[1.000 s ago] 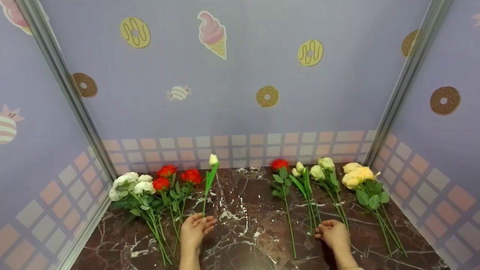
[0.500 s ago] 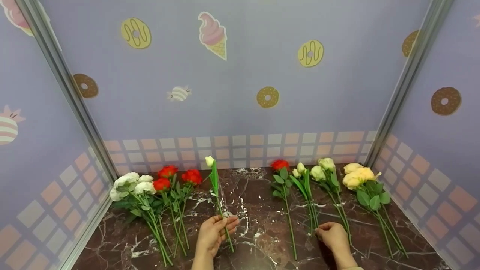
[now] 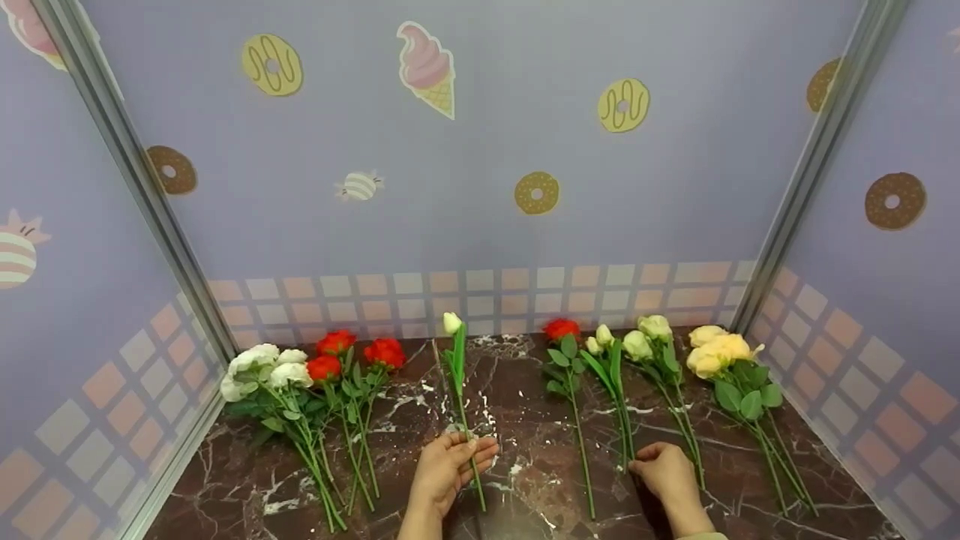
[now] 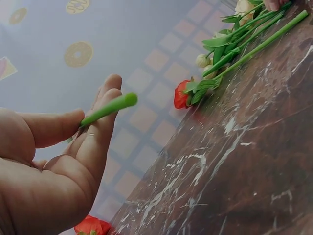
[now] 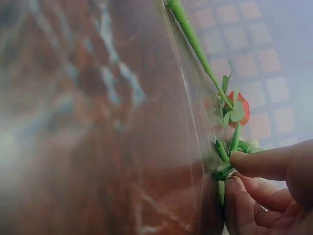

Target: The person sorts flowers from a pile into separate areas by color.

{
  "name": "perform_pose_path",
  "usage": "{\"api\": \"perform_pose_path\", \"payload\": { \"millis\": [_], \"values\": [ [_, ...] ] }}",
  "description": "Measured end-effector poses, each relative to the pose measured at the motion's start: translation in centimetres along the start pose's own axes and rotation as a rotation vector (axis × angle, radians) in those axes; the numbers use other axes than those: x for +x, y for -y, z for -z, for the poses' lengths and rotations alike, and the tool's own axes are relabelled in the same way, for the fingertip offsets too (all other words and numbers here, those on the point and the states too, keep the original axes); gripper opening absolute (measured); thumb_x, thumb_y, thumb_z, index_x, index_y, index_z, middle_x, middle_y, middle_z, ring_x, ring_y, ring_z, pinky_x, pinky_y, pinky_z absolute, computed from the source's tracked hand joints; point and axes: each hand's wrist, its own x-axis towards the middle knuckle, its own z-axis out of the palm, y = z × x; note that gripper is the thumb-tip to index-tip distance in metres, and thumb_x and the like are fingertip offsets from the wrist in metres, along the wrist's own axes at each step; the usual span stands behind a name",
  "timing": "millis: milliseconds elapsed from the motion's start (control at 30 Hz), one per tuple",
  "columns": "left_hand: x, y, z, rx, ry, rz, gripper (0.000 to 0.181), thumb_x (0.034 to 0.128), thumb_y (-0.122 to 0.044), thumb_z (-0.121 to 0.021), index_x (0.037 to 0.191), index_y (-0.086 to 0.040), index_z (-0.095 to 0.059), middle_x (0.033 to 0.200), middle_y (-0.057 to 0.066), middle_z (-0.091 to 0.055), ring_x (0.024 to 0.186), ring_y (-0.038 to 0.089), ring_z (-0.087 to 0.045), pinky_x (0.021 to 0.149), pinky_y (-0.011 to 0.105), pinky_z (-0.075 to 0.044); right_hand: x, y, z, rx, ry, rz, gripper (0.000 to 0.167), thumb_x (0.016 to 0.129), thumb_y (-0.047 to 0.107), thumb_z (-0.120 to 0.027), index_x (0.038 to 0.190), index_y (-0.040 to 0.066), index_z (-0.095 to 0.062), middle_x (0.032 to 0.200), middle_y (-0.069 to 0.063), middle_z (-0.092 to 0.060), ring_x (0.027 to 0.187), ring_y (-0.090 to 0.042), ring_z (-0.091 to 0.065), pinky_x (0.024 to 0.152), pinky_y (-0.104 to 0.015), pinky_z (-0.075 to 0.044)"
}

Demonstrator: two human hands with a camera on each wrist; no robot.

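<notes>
My left hand [image 3: 448,474] pinches the green stem of a white tulip [image 3: 452,324] between thumb and fingers, other fingers extended. In the left wrist view the cut end of the tulip stem [image 4: 115,106] sticks out past the left hand [image 4: 63,152], raised above the tabletop. My right hand [image 3: 666,480] is low at the lower ends of a small group of white tulips [image 3: 602,337] lying on the table. In the right wrist view, thumb and index finger of the right hand [image 5: 274,191] pinch a green tulip stem [image 5: 226,172] among others.
On the dark marbled table [image 3: 517,442] lie white flowers [image 3: 255,367] and red roses [image 3: 324,366] at left. Right of centre are a single red rose [image 3: 561,330], pale green roses [image 3: 637,345] and yellow roses [image 3: 716,352]. Patterned walls [image 3: 480,225] enclose the back and sides.
My left hand has carried its tulip rightward, away from the red roses toward the middle. The right hand stays nearly in place, and the tulip stems by it lie closer together.
</notes>
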Motion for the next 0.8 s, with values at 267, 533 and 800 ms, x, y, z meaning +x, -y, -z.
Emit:
{"api": "perform_pose_path", "payload": {
  "millis": [267,533,800],
  "values": [
    [0.0,0.4,-0.9,0.001,0.007,0.002,0.023,0.1038,0.004,-0.049,0.124,0.014,-0.043,0.12,0.031,-0.071,0.102,0.024,-0.077,0.095,0.039,-0.062,-2.2,2.9,-1.0,0.051,-0.113,0.164,0.02,0.091,0.015,-0.074,0.102,-0.002,-0.074,0.086,-0.01,-0.074,0.075,-0.021,-0.069,0.066,-0.04,-0.056],
    [0.1,0.8,-2.2,0.029,0.009,-0.01,0.03,0.1038,0.004,-0.048,0.129,0.019,-0.041,0.122,0.033,-0.069,0.103,0.026,-0.077,0.096,0.042,-0.061,-5.4,6.5,-4.3,0.301,0.028,0.335,0.012,0.091,0.01,-0.074,0.094,-0.002,-0.076,0.08,-0.009,-0.074,0.067,-0.014,-0.065,0.06,-0.024,-0.054],
    [0.3,1.6,-3.5,0.015,-0.006,-0.026,0.019,0.1044,0.004,-0.048,0.121,0.012,-0.044,0.121,0.034,-0.069,0.103,0.027,-0.077,0.096,0.042,-0.061,-7.8,8.2,-7.5,0.536,0.455,0.341,0.031,0.101,0.013,-0.063,0.11,-0.017,-0.069,0.092,-0.022,-0.077,0.077,-0.028,-0.077,0.07,-0.039,-0.066]
  ]
}}
